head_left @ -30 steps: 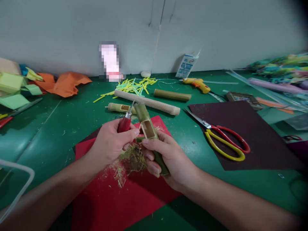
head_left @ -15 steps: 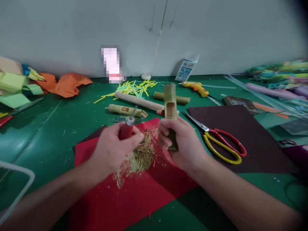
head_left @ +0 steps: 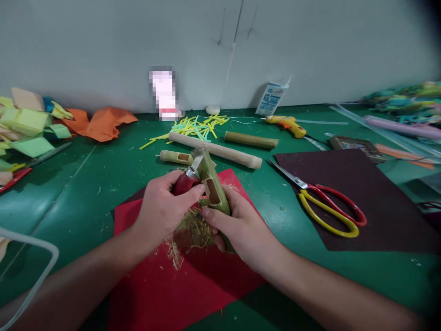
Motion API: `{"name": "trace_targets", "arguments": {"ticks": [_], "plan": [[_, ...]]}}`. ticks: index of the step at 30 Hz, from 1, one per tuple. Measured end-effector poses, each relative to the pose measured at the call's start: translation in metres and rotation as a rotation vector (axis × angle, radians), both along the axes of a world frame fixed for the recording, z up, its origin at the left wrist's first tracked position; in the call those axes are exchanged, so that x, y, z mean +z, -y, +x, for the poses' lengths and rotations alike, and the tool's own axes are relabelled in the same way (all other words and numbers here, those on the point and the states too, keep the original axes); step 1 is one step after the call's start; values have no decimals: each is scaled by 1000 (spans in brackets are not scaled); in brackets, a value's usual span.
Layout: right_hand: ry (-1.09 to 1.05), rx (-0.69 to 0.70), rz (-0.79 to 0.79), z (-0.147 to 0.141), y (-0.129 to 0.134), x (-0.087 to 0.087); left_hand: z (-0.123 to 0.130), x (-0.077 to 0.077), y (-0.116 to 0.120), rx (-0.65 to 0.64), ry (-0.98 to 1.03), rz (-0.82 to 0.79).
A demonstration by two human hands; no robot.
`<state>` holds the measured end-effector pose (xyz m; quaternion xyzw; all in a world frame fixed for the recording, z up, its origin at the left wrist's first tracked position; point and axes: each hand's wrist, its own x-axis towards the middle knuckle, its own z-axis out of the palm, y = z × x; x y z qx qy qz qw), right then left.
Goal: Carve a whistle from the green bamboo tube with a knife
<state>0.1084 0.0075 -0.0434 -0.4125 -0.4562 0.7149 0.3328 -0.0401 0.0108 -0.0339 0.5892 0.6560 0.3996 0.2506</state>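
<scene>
My left hand (head_left: 159, 208) is closed round the red handle of a carving knife (head_left: 183, 183). Its short metal blade points up and rests against or very near a green bamboo tube (head_left: 220, 202). A rectangular window is cut in the tube's side. My right hand (head_left: 246, 227) grips the lower part of this tube, which leans up to the left. Below both hands, pale bamboo shavings (head_left: 191, 234) lie heaped on a red sheet (head_left: 155, 289). Just beyond the knife is another bamboo piece (head_left: 168, 156) with a cut opening, partly covered.
A wooden rod (head_left: 220, 151) and a bamboo length (head_left: 251, 139) lie behind my hands, near yellow and green strips (head_left: 193, 127). Scissors (head_left: 330, 207) rest on dark paper (head_left: 375, 202) at right. A yellow glue gun (head_left: 287, 125), a carton (head_left: 270, 99) and orange paper (head_left: 103, 123) sit farther back.
The bamboo tube has gone from upright to leaning left, coming down towards the knife. My right hand has moved left and lower with it; the blade now meets the tube's upper part.
</scene>
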Motion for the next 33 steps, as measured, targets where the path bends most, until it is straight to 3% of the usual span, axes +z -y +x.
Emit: {"name": "trace_targets", "arguments": {"ticks": [7, 16, 20, 27, 30, 33], "plan": [[42, 9, 3, 1, 0, -2, 0, 2, -1, 20, -3, -10], [209, -5, 221, 2, 2, -6, 1, 2, 1, 50, 36, -15], [141, -4, 161, 1, 3, -3, 1, -4, 1, 44, 235, -92], [-107, 144, 36, 4, 3, 4, 2, -13, -3, -24, 612, -186], [-150, 127, 3, 6, 1, 5, 1, -9, -3, -26, 585, -163], [-142, -6, -68, 9, -2, 6, -2, -3, -1, -22, 417, -119]]}}
